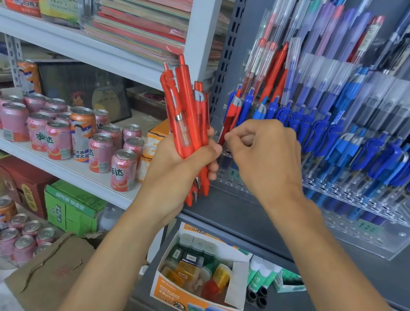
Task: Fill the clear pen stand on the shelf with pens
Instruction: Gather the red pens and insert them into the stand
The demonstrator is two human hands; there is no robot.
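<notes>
At centre frame, the fingers (240, 137) of the right hand (266, 160) are pinched together on one red pen (231, 117), which stands at the left end of the clear pen stand (365, 233). That hand is held knuckles-up, its forearm running down to the lower right corner. Just beside it, the left hand (175, 175) is closed round a bundle of red pens (187, 127), about five as far as can be counted, clips up and tips pointing down below the palm; its forearm rises from the lower middle. One stand is visible, tiered, resting on the dark grey shelf (242, 216); its front row holds mostly blue pens (362, 155), too crowded to count exactly, with taller rows of red, blue and dark pens behind. To the left, a white shelf (64, 171) carries roughly two dozen pink and orange drink cans (58, 140). Below the stand sits one open cardboard box (200, 286) of small coloured items.
</notes>
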